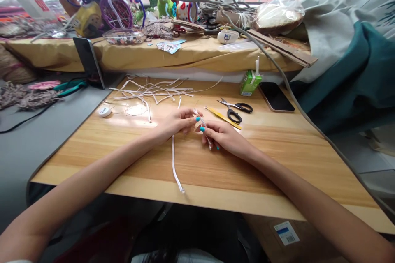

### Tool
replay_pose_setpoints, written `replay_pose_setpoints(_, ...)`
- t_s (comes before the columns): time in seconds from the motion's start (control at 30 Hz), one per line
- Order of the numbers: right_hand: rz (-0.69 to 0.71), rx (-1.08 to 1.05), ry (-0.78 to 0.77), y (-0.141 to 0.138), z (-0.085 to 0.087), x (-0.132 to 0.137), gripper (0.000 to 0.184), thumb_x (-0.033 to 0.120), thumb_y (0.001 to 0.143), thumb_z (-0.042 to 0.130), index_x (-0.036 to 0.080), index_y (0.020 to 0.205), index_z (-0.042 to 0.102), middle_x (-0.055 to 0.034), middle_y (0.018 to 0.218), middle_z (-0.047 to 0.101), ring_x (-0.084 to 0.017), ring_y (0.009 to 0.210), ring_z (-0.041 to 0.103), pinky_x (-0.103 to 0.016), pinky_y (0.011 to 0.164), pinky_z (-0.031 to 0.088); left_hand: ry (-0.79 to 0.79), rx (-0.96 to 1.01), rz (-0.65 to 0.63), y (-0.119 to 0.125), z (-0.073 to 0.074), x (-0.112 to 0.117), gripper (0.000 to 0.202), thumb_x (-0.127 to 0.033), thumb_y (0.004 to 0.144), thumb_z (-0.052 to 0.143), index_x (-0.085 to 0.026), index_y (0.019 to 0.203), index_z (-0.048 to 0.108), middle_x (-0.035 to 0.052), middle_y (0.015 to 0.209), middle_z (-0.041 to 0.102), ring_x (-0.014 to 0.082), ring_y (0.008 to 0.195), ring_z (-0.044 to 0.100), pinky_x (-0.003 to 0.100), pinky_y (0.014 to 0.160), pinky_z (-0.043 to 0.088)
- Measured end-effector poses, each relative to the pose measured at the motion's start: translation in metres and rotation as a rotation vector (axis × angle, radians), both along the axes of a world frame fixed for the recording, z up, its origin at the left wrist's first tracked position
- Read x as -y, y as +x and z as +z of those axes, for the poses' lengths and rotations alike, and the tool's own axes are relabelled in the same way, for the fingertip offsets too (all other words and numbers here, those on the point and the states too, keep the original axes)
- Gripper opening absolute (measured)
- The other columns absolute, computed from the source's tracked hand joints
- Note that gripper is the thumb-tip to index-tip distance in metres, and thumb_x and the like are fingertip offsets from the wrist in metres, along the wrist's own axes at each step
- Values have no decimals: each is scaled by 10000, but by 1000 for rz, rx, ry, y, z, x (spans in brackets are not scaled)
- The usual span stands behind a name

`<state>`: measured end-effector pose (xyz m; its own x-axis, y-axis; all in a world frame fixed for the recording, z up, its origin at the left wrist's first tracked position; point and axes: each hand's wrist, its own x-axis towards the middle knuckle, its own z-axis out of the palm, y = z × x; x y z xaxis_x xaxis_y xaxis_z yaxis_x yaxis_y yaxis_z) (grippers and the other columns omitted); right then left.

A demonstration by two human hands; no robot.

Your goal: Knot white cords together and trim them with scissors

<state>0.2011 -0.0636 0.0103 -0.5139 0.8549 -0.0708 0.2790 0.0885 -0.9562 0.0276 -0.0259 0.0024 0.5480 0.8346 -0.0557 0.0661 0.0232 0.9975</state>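
My left hand and my right hand meet over the middle of the wooden board, fingers pinched together on a thin white strip. The strip hangs from my fingers and trails toward the board's near edge. Both hands have turquoise nails. A short pinkish bit of strip sticks out between the fingertips.
A pile of loose white strips lies at the board's far left, with a small white spool. Black-handled scissors, a yellow blade-like tool, a green drink carton and a phone lie far right. A cluttered shelf runs behind.
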Motion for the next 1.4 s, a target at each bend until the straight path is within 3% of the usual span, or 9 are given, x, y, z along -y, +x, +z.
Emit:
replay_pose_setpoints(0.17, -45, 16, -23, 0, -2, -2, 251, 324, 846, 353, 142, 869, 525, 13, 626, 526, -49, 438, 462, -160, 394, 355, 56, -73, 64, -2, 3, -2, 201, -326, 750, 532, -127, 727, 548, -34, 590, 490, 17, 419, 362, 162, 405, 243)
replay_pose_setpoints(0.33, -127, -100, -108, -1, -5, -5, 209, 341, 853, 331, 176, 868, 459, 37, 595, 493, -48, 400, 442, -150, 338, 311, 105, -68, 109, -4, 5, -3, 200, -320, 761, 509, -129, 793, 559, -16, 662, 509, 15, 424, 377, 158, 383, 227)
replay_pose_setpoints(0.53, -148, -274, -276, 2, 3, -4, 202, 332, 814, 418, 156, 755, 497, 24, 573, 509, -50, 436, 430, -165, 398, 318, 214, 34, 358, -5, 2, -6, 153, -266, 790, 449, -159, 899, 461, -21, 703, 503, 27, 408, 377, 163, 382, 277)
replay_pose_setpoints(0.63, -180, -418, -379, 3, 7, -4, 172, 297, 799, 439, 150, 743, 508, 41, 518, 457, -46, 417, 382, -167, 400, 288, 251, -55, 444, -6, 2, -6, 185, -223, 774, 446, -163, 950, 449, -23, 714, 506, 33, 423, 386, 163, 398, 297)
replay_pose_setpoints(0.73, -148, -516, -464, 3, 7, -4, 156, 278, 799, 431, 154, 756, 516, 44, 503, 437, -52, 418, 373, -171, 402, 276, 281, -212, 277, -4, 5, -1, 183, -250, 755, 484, -143, 891, 542, -12, 685, 518, 44, 473, 386, 159, 420, 288)
replay_pose_setpoints(0.83, -82, -554, -495, 4, 5, -3, 169, 282, 810, 416, 161, 766, 525, 37, 500, 460, -58, 433, 395, -171, 418, 297, 265, -197, 95, 1, 10, 6, 211, -292, 753, 494, -144, 862, 595, 4, 718, 541, 55, 511, 394, 172, 449, 298)
replay_pose_setpoints(1.1, 44, -395, -542, 4, 4, -3, 223, 336, 836, 375, 160, 821, 511, 7, 499, 557, -68, 393, 461, -181, 418, 355, 53, 20, 60, 4, 8, 10, 201, -325, 722, 549, -142, 802, 581, -32, 600, 468, 40, 463, 332, 174, 429, 250)
replay_pose_setpoints(1.2, -46, -285, -428, 1, 5, -2, 285, 436, 814, 400, 169, 857, 488, -9, 595, 582, -91, 470, 525, -211, 469, 408, 32, 28, 56, 4, 9, 11, 200, -339, 711, 561, -143, 749, 550, -37, 590, 469, 35, 447, 328, 176, 422, 240)
replay_pose_setpoints(1.4, -108, -27, 64, -1, 5, 4, 286, 423, 792, 457, 159, 721, 541, -4, 637, 566, -98, 558, 512, -234, 565, 414, 15, -10, 65, 6, 12, 13, 207, -345, 712, 556, -144, 711, 509, -65, 488, 393, 39, 424, 331, 174, 427, 246)
